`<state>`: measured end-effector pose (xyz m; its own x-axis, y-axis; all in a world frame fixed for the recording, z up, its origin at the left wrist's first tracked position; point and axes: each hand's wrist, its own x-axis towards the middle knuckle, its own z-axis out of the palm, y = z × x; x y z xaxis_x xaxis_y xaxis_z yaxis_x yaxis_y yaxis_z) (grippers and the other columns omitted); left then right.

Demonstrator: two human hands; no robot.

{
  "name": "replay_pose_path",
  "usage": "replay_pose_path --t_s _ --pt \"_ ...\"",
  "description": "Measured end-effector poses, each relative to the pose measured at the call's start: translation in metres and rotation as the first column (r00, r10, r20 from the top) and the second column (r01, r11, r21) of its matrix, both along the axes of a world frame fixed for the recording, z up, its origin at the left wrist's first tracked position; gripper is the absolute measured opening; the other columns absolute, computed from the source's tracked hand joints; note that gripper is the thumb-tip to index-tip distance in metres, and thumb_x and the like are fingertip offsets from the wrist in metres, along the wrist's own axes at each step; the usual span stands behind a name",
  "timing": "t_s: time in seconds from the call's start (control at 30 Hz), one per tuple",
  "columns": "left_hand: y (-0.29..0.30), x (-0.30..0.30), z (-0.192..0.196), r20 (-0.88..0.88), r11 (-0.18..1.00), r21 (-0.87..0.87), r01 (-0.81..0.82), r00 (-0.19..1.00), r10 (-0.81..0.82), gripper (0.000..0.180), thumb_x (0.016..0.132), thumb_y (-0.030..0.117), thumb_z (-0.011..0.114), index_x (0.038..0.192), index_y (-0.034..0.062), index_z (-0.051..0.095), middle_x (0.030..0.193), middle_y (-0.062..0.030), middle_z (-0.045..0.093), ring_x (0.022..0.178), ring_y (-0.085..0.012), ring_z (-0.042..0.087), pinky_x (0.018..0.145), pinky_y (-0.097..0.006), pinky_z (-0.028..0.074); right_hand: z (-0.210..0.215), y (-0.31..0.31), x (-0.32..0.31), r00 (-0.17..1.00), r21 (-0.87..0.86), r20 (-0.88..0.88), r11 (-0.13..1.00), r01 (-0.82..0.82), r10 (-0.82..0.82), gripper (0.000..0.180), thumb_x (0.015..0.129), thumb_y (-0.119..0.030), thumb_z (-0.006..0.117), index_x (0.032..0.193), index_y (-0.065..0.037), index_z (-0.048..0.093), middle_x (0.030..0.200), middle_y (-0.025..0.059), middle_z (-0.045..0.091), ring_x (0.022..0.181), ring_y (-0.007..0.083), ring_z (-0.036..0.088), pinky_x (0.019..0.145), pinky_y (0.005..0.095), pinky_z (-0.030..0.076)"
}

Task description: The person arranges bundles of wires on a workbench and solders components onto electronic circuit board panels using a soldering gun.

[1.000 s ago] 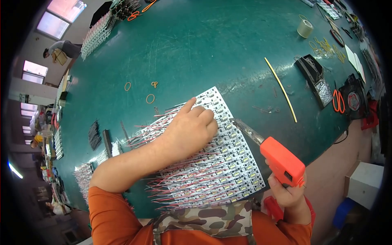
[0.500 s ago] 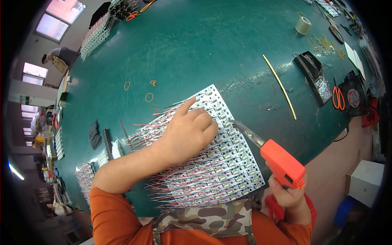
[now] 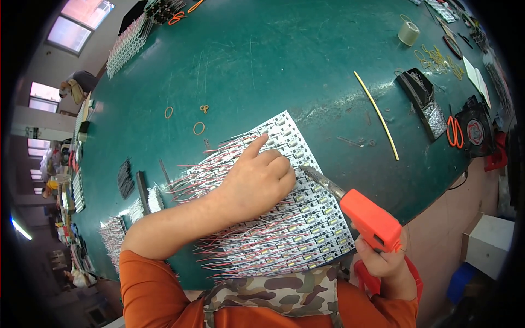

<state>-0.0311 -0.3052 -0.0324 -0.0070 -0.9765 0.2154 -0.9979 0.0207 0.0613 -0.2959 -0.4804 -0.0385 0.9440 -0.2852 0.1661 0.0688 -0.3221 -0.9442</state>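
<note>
In my right hand [image 3: 383, 257] is a red soldering gun [image 3: 372, 218] with a metal barrel, gripped by its handle. Its tip [image 3: 303, 168] touches or hovers just over a white panel of circuit boards [image 3: 322, 218], close to my left fingers. My left hand [image 3: 260, 177] rests on that panel, the index finger stretched toward the far edge and the others curled. Whatever the curled fingers pinch is hidden under them. Thin red and white wires [image 3: 229, 251] run off the panel's left side in rows, partly beneath my left forearm.
Left of the panel lie black wires [image 3: 126, 180], a dark bar [image 3: 143, 191] and white wire bundles [image 3: 156, 199]. Rubber bands [image 3: 199, 128] lie beyond. Rightward are a yellow stick [image 3: 377, 116], a black tray [image 3: 421, 104], orange scissors [image 3: 454, 131] and a black fan [image 3: 476, 128].
The soldering gun has moved left and slightly down, bringing its tip closer to my left fingers. My left hand has shifted slightly right, still on the panel.
</note>
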Motion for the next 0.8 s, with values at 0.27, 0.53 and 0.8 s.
replay_pose_path --t_s 0.27,0.53,0.8 --pt "-0.0007 0.0 0.0037 0.0 0.999 0.04 -0.004 1.0 0.004 0.008 0.075 0.013 0.06 0.078 0.0072 0.063 0.08 -0.006 0.057 0.086 -0.0241 0.062 0.104 -0.055 0.043 0.0016 -0.0005 0.0032 1.0 -0.078 0.023 0.997 -0.006 0.008 0.052 0.084 0.0 0.069 0.13 0.013 0.048 0.113 0.0235 0.067 0.094 0.0273 0.071 0.083 0.0345 0.055" --pt "-0.0006 0.0006 0.0044 0.008 0.998 0.055 0.001 1.0 -0.002 0.008 0.075 0.013 0.06 0.078 0.0066 0.063 0.08 -0.0068 0.057 0.086 -0.0246 0.062 0.105 -0.056 0.043 -0.0005 -0.0006 0.0021 0.999 -0.086 0.033 0.996 -0.012 0.015 0.052 0.083 0.0 0.07 0.129 0.013 0.049 0.113 0.0235 0.067 0.093 0.0287 0.071 0.082 0.0353 0.055" --pt "-0.001 0.0016 0.004 -0.009 0.999 0.044 0.004 1.0 -0.004 0.007 0.075 0.012 0.06 0.078 0.006 0.063 0.079 -0.0071 0.057 0.086 -0.0251 0.062 0.104 -0.056 0.043 0.0012 -0.0007 -0.0022 0.999 -0.067 0.022 0.997 0.024 -0.023 0.053 0.083 -0.001 0.071 0.129 0.012 0.049 0.111 0.0226 0.068 0.092 0.0282 0.071 0.082 0.0349 0.056"
